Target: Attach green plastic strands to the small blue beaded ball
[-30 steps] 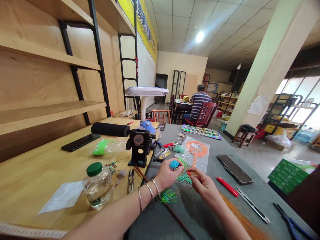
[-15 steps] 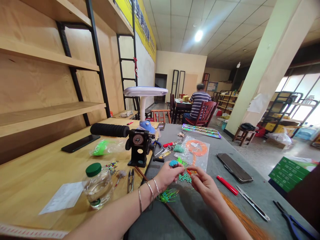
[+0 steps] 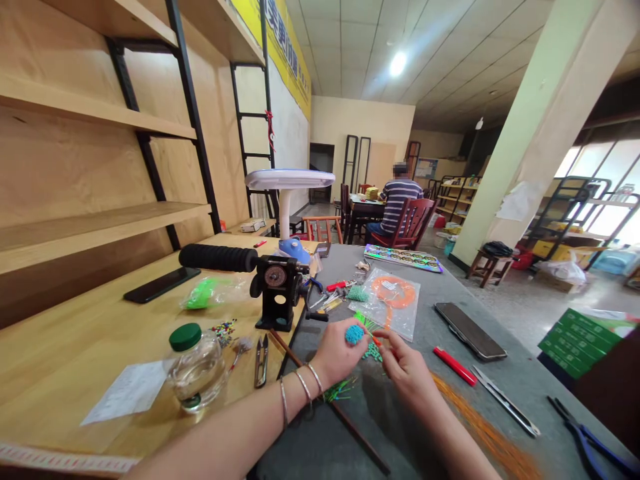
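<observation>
My left hand, with silver bangles on the wrist, is closed on a round cluster of small blue beads. My right hand pinches a small orange piece just right of the cluster; its exact kind is too small to tell. A thin pale strand appears to run between the two hands. Loose teal beads lie on the grey mat behind my fingers. Green-tipped wires or stems lie under my left wrist, and more bright green ones stick out beyond my hands.
A black hand-cranked winder, a water bottle and thread snips stand or lie left. To the right are a phone, red marker-like stick, tweezers, pliers and orange strands. Another person sits farther back.
My left hand has turned, so the blue bead cluster faces me more fully and sits a little lower and to the right. My right hand keeps its pinch on the orange piece.
</observation>
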{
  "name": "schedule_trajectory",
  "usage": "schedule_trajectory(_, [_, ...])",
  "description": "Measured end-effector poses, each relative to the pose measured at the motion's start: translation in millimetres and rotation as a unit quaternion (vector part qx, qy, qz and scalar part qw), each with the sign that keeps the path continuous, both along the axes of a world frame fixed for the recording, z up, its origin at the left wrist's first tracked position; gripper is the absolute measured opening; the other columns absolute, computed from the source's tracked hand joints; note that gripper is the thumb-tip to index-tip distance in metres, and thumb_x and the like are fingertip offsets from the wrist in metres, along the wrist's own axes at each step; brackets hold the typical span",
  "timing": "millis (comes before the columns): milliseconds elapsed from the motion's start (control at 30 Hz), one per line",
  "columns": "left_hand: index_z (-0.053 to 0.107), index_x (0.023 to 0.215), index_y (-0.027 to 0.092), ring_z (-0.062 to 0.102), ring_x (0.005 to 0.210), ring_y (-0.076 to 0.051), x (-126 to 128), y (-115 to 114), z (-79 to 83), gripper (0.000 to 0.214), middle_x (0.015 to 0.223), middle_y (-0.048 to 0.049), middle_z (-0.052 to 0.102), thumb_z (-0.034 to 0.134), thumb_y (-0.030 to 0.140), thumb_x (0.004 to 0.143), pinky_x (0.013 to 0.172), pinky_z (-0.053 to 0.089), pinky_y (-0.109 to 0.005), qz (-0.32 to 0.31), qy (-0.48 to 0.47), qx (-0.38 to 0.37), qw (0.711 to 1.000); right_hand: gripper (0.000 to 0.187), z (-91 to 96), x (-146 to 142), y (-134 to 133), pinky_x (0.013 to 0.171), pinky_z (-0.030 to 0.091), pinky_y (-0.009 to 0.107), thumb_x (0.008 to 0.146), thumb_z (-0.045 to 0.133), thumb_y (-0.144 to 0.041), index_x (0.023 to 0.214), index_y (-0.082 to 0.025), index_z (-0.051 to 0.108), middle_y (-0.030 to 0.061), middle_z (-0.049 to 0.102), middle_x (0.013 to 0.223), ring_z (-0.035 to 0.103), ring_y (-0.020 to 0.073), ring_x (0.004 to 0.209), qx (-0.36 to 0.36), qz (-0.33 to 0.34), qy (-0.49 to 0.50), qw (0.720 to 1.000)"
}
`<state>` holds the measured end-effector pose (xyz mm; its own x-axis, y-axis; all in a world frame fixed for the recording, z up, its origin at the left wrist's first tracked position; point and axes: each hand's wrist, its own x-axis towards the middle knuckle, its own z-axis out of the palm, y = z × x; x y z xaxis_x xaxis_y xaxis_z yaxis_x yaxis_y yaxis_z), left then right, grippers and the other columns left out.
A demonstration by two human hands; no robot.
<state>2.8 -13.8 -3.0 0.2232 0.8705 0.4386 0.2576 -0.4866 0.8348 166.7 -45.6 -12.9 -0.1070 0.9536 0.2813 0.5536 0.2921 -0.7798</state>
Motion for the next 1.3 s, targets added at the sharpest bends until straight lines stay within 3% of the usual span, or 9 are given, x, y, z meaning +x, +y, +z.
schedule_trajectory(67, [0.06,0.066,0.015,0.044,0.048,-0.009,4,2,-0.6,0.012,0.055,0.0033,0.053,0.058,0.027,0.071,0.05,0.034,-0.022,-0.022,-0.071,-0.101,0.992,0.04,-3.9,-1,2,0.048,0.028,0.022,0.087,0.043,-0.042,0.114,-0.016,0.056,-0.0071,0.037,0.053,0.035,0.0118,0.048,-0.015,0.017,0.078,0.997])
schedule_trajectory(167, [0.054,0.061,0.015,0.032,0.039,-0.005,5,5,3.3,0.017,0.052,0.0054,0.048,0.06,0.03,0.067,0.041,0.023,-0.02,-0.086,-0.151,-0.232,0.957,0.045,-5.7,1,3,0.046,0.026,0.022,0.088,0.043,-0.046,0.117,-0.013,0.055,-0.0076,0.034,0.054,0.032,0.0105,0.047,-0.028,0.064,0.157,0.985])
schedule_trajectory(267, [0.052,0.058,0.015,0.029,0.038,-0.003,0,9,9.8,0.018,0.052,0.0059,0.047,0.062,0.029,0.063,0.041,0.019,-0.02,-0.132,-0.149,-0.271,0.942,0.04,-0.6,5,3,0.046,0.026,0.021,0.089,0.044,-0.042,0.115,-0.014,0.057,-0.0077,0.034,0.054,0.03,0.0096,0.048,-0.008,0.107,0.119,0.987])
schedule_trajectory(367, [0.054,0.058,0.015,0.033,0.041,-0.006,-8,13,13.3,0.014,0.047,0.007,0.043,0.059,0.026,0.065,0.043,0.025,-0.02,-0.135,-0.056,-0.21,0.967,0.032,8.7,11,1,0.05,0.029,0.021,0.087,0.044,-0.03,0.11,-0.017,0.061,-0.0065,0.041,0.055,0.033,0.0096,0.049,0.039,0.128,-0.006,0.991])
schedule_trajectory(500, [0.056,0.059,0.014,0.04,0.052,-0.009,-15,18,13.6,0.014,0.052,0.0046,0.047,0.056,0.024,0.069,0.051,0.031,-0.021,-0.102,0.057,-0.077,0.99,0.036,18.6,15,-2,0.059,0.037,0.022,0.084,0.04,-0.019,0.11,-0.018,0.063,-0.0019,0.061,0.064,0.048,0.011,0.053,0.067,0.126,-0.127,0.982])
schedule_trajectory(667, [0.056,0.062,0.015,0.041,0.054,-0.01,-17,12,16.4,0.012,0.057,0.0026,0.051,0.054,0.021,0.072,0.053,0.031,-0.023,-0.067,0.162,0.01,0.984,0.038,19.3,14,-3,0.063,0.041,0.022,0.082,0.039,-0.016,0.112,-0.021,0.063,0.0025,0.072,0.077,0.061,0.0139,0.062,0.071,0.118,-0.187,0.973])
schedule_trajectory(800, [0.06,0.073,0.016,0.053,0.068,-0.016,-15,3,18.2,0.006,0.072,-0.0035,0.063,0.055,0.018,0.071,0.062,0.036,-0.025,-0.027,0.268,0.082,0.96,0.035,16.0,10,-6,0.065,0.043,0.024,0.087,0.038,-0.022,0.111,-0.022,0.063,0.0051,0.074,0.086,0.067,0.0177,0.071,0.074,0.08,-0.214,0.971])
schedule_trajectory(1000, [0.061,0.088,0.017,0.062,0.083,-0.023,-9,-5,15.7,0.016,0.088,-0.0081,0.069,0.054,0.02,0.074,0.069,0.04,-0.029,0.043,0.319,0.064,0.944,0.033,10.3,1,-7,0.06,0.04,0.025,0.088,0.038,-0.025,0.108,-0.023,0.064,0.0046,0.074,0.077,0.068,0.02,0.067,0.073,0.006,-0.24,0.968])
schedule_trajectory(1300, [0.057,0.079,0.018,0.059,0.074,-0.02,-2,-10,10.8,0.006,0.079,-0.006,0.065,0.056,0.021,0.074,0.063,0.036,-0.028,0.09,0.294,0.057,0.95,0.031,-0.2,-11,-6,0.055,0.035,0.024,0.088,0.037,-0.024,0.106,-0.02,0.061,0.0042,0.071,0.065,0.067,0.0217,0.063,0.062,-0.055,-0.253,0.964])
